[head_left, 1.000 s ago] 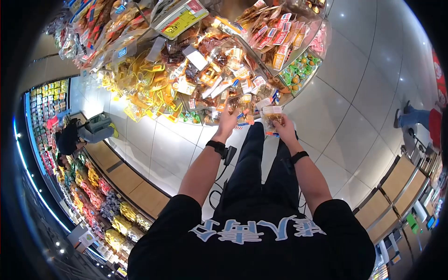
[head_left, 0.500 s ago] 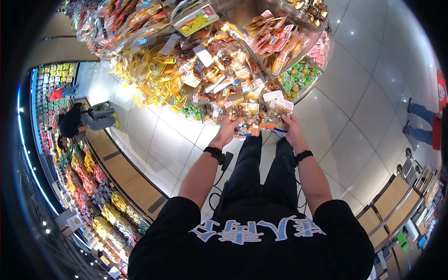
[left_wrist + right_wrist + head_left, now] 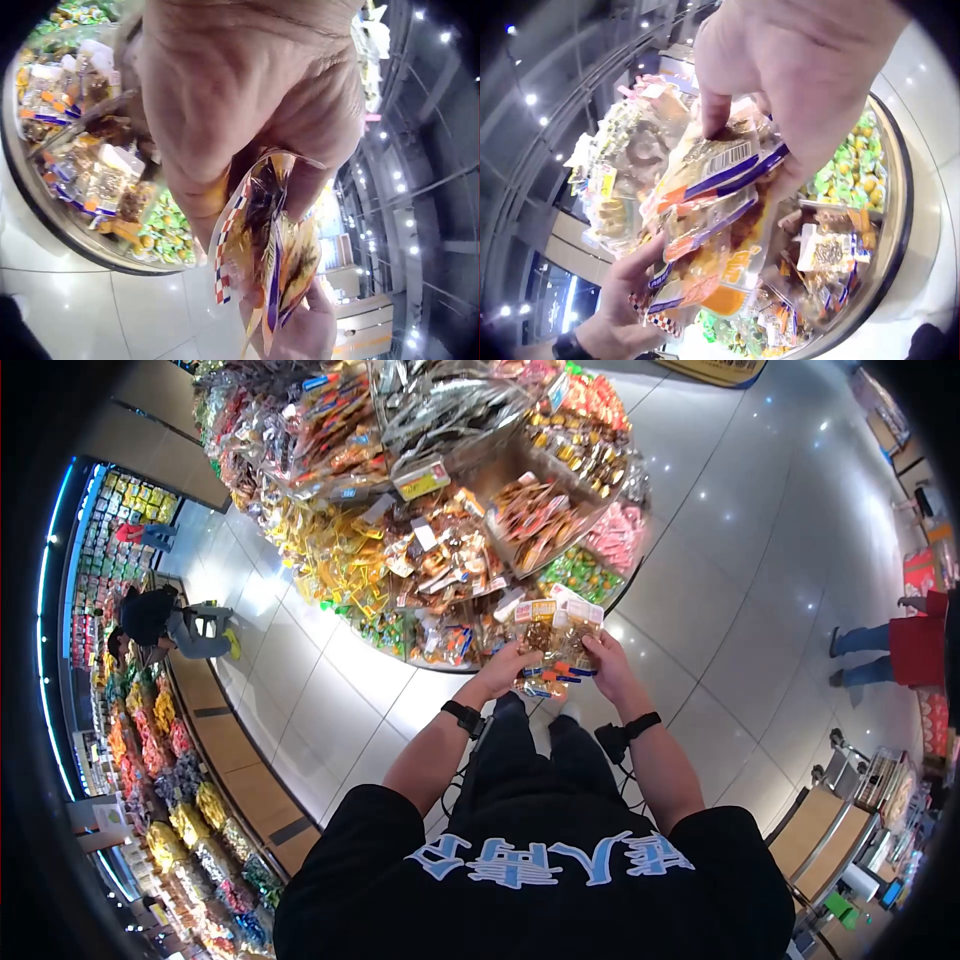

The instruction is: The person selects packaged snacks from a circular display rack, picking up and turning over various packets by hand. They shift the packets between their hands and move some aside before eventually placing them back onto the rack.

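In the head view, both hands hold a bunch of clear snack packets [image 3: 552, 643] in front of the body. They have white and orange labels, brown contents and blue-and-orange edges. My left hand [image 3: 508, 666] grips the bunch's left side, and my right hand [image 3: 612, 666] pinches its right side. Seen from the left wrist, the left hand [image 3: 247, 90] curls round packets [image 3: 259, 240] with a checkered edge, the other hand below. From the right wrist, the right hand's [image 3: 802, 82] thumb and fingers pinch packets [image 3: 720, 161] with a barcode; how many is hidden by overlap.
A rounded display bin [image 3: 895, 225] of bagged snacks stands just ahead, with green-wrapped sweets [image 3: 578, 572] near its edge. Wooden-based shelves [image 3: 235, 760] run along the left. A person in red [image 3: 915, 645] stands at right, another person [image 3: 165, 625] bends at left. Tiled floor [image 3: 720, 650] lies between.
The left hand has come away from the bin's pile and now holds packets beside the right hand. The hands lift the bunch clear of the pile, and the bin appears farther away.
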### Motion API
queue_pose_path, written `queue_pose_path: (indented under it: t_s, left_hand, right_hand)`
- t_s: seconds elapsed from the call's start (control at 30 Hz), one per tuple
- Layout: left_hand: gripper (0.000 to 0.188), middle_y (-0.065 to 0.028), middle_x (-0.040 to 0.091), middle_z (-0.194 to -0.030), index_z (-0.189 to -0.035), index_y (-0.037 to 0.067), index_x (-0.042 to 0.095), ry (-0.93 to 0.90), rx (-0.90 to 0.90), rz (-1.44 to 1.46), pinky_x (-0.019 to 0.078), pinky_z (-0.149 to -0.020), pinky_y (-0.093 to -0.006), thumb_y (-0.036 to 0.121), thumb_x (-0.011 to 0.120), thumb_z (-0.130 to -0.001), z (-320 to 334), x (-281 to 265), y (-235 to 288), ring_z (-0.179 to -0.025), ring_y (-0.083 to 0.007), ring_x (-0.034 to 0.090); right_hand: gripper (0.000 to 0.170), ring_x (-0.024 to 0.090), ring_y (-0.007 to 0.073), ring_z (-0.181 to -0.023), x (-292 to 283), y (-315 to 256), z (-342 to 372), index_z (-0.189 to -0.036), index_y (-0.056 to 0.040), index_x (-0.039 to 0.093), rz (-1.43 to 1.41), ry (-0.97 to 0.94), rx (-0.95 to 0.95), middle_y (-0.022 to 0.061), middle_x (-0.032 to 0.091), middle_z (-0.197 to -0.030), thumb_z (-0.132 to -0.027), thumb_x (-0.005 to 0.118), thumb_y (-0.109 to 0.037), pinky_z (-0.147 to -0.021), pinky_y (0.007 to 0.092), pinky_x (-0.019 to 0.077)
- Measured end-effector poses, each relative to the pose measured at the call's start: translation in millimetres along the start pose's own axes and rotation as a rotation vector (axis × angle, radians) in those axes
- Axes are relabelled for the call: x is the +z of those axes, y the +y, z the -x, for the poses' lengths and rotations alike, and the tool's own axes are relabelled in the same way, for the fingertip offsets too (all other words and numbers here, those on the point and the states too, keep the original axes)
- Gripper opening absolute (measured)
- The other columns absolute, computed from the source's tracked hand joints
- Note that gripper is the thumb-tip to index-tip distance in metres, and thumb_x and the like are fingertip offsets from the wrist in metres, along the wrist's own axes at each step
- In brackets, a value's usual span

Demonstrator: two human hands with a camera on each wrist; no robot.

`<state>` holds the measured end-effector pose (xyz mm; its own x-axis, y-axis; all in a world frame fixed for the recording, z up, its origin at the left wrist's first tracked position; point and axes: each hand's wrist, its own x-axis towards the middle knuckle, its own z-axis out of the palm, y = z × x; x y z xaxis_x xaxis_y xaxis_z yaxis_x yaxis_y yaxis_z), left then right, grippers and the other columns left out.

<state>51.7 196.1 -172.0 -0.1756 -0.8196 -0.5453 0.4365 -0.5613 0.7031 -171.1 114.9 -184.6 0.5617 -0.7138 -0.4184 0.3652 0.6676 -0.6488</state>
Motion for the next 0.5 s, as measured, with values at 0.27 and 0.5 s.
queue_pose_path:
  t_s: [0.27,0.5]
  left_hand:
    - [0.043,-0.0065,0.064,-0.116,-0.126,0.0,0.055,0.085,0.408,-0.387,0.0502,-0.09,-0.0316,0.022,0.067,-0.091,-13.0,61.6,94.5,-0.103,-0.0137,0.06]
    - [0.052,-0.0094,0.067,-0.114,-0.125,-0.002,0.055,0.176,0.571,-0.374,0.0483,-0.091,-0.0316,0.018,0.075,-0.082,-61.6,27.1,155.3,-0.1,-0.0156,0.062]
  right_hand:
    - [0.058,0.057,0.0148,-0.11,49.1,-97.0,-40.7,-0.141,-0.0075,0.037,0.371,-0.012,-0.308,0.0087,0.057,-0.124,-0.089,0.062,-0.004,-0.094,0.0287,0.0457]
    - [0.067,0.054,0.0159,-0.119,95.8,-157.9,-106.1,-0.141,-0.0038,0.038,0.575,-0.164,-0.286,0.0078,0.055,-0.132,-0.081,0.068,0.001,-0.1,0.031,0.0437]
